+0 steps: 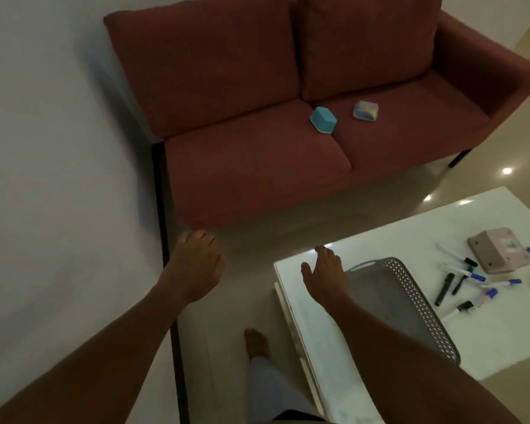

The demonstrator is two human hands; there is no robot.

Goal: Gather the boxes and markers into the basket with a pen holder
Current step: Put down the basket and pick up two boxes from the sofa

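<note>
Left grip (193,264): fingers loosely curled, empty; hung over floor (257,246) between sofa (257,166) and surface (380,234).
Right grip (326,273): fingers straight, relaxed, empty; hovered over surface's left corner, just beside basket (416,301).
Basket: grey, perforated wall; stood near surface's left edge.
Markers (471,275): black and blue caps; lay scattered toward right edge.
Pink box (496,250): lay just beside markers; label print too blurred to read.
Blue box (322,119) and translucent box (365,110): lay near sofa's cushion seam, well apart from basket.
</note>
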